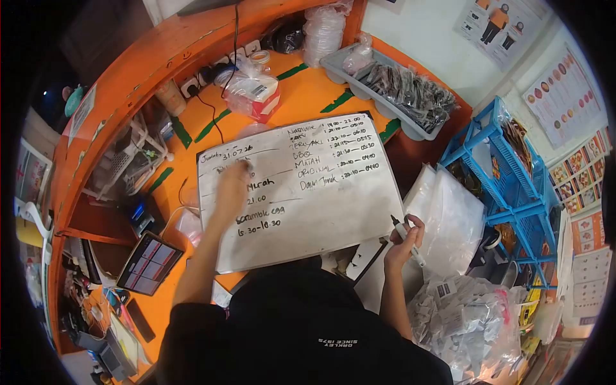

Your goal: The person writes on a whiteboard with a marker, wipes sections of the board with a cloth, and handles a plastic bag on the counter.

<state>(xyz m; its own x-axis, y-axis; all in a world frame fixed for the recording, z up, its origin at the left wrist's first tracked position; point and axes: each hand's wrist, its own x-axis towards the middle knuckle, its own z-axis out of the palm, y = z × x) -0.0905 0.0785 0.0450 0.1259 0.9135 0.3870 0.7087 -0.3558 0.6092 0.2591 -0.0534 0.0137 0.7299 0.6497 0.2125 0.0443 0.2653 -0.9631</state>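
A whiteboard (321,218) with black handwriting lies tilted across the orange counter in front of me. My left hand (236,183) is over its upper left part, on or just above the written lines; its fingers are smeared by motion, so I cannot make out their shape or whether they hold anything. Near the board's right edge, my right hand (405,239) grips a white marker (416,254), its dark tip pointing up and left.
A grey tray (420,131) of wrapped packets stands at the back right, beside blue racks (507,167). Clear plastic bags (449,212) lie right of the board. A tablet (149,263) stands at left; a red and white box (260,99) sits behind the board.
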